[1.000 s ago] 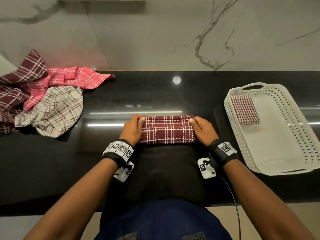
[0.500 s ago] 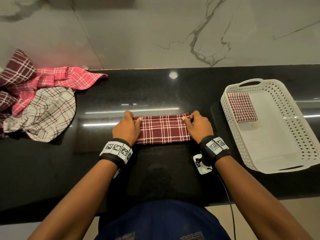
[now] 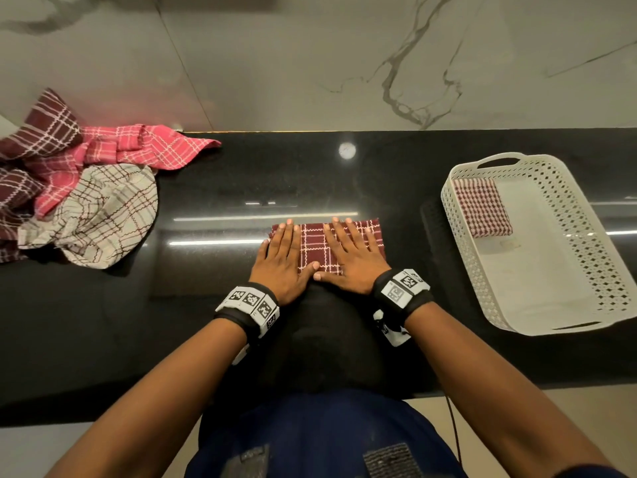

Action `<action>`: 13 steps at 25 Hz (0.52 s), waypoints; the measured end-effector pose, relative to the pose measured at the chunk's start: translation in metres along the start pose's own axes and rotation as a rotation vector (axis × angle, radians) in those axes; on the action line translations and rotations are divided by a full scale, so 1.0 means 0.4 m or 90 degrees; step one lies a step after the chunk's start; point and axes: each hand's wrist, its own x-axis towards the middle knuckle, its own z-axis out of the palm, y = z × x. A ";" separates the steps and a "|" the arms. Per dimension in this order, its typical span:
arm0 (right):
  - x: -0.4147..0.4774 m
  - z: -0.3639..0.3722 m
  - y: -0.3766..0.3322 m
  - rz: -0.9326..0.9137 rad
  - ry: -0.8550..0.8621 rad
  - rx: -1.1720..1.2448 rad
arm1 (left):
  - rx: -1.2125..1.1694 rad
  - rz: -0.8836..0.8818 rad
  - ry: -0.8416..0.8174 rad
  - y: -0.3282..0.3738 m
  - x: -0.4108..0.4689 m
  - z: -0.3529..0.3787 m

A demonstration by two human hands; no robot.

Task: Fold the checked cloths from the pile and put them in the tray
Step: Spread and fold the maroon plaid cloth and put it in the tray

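Observation:
A folded maroon checked cloth (image 3: pixel 314 243) lies on the black counter in front of me. My left hand (image 3: pixel 283 260) presses flat on its left part, fingers straight. My right hand (image 3: pixel 351 258) lies flat on its right part, and the two thumbs meet at the near edge. At the far left sits the pile of unfolded checked cloths (image 3: pixel 79 188): maroon, pink and cream. The white perforated tray (image 3: pixel 586 236) stands at the right, holding one folded red-and-white checked cloth (image 3: pixel 481 207) in its far left corner.
The black counter (image 3: pixel 241 188) runs left to right, backed by a marble wall (image 3: pixel 310 63). Its near edge is just in front of my body. Both wrists wear black bands with printed markers, and a thin cable hangs from the right one.
Both hands left the cloth's ends, where they gripped it, and now lie flat on top of it. The cloth looks shorter and squarer than before.

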 end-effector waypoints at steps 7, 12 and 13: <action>-0.090 -0.009 0.112 0.280 0.284 0.178 | -0.039 -0.052 -0.019 0.026 -0.023 0.003; -0.030 -0.063 0.055 0.393 0.171 0.297 | -0.024 0.041 0.041 0.064 -0.012 -0.026; -0.023 -0.069 0.052 0.379 0.164 0.326 | -0.019 0.060 0.025 0.072 -0.013 -0.023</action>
